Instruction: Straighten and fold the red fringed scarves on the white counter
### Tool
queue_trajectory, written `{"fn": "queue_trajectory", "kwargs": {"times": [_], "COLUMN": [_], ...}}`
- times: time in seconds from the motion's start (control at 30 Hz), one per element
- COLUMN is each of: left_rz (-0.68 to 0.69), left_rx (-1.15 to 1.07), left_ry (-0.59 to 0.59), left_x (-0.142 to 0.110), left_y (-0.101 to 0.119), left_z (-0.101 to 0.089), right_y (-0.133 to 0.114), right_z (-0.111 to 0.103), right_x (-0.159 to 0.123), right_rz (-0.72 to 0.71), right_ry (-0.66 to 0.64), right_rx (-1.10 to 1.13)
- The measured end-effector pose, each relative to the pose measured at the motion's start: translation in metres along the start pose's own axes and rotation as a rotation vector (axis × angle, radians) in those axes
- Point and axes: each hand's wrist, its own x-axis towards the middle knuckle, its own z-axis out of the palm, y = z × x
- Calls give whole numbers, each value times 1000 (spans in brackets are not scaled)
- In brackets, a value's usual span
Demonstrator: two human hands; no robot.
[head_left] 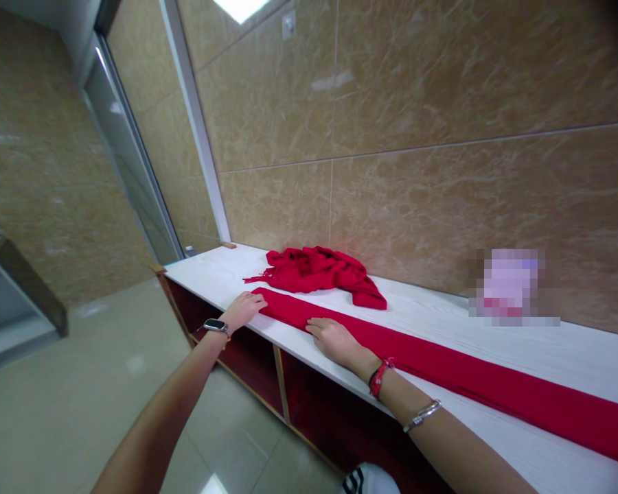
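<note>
- We are touching the folded red cloth (458, 367) with both hands; its long axis is running from the centre of the frame to the lower right edge.
- Our left hand (244, 309) is resting nearest its left end, fingers loosely bent; whether they are pinching, we cannot tell.
- Our right hand (334, 339) is lying on the near long edge, farther right, fingers gently curling; their grip we cannot tell either.
- Beyond the strip, a bunched red cloth (314, 269) is lying near the centre, its fringe pointing left.
- The white tabletop (432, 315) is carrying both, with open compartments (252, 363) showing below.
- A tan tiled wall (417, 82) is rising behind; shiny floor tiles (226, 439) are filling the lower left.
</note>
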Motion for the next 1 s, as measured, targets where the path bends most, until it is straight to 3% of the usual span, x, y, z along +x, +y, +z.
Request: {"fn": "queue_trajectory", "kwargs": {"times": [0.23, 0.37, 0.5, 0.67, 0.83, 1.0], "left_rz": [-59, -82, -49, 2, -160, -291], "left_rx": [47, 63, 66, 0, -138, -150], "left_ry": [40, 102, 83, -40, -190, -125], "left_x": [6, 10, 8, 3, 1, 20], "left_y": [-5, -4, -11, -27, -43, -28], "left_z": [2, 4, 10, 13, 5, 0], "right_y": [-26, -30, -24, -15, -12, -17], "right_z": [-3, 8, 19, 31, 38, 31], "right_x": [45, 69, 67, 61, 63, 62], "right_rz": [133, 135, 14, -86, -68, -60], "right_ry": [26, -54, -51, 1, -3, -27], "right_rx": [-86, -159, -195, -158, -103, -85]}}
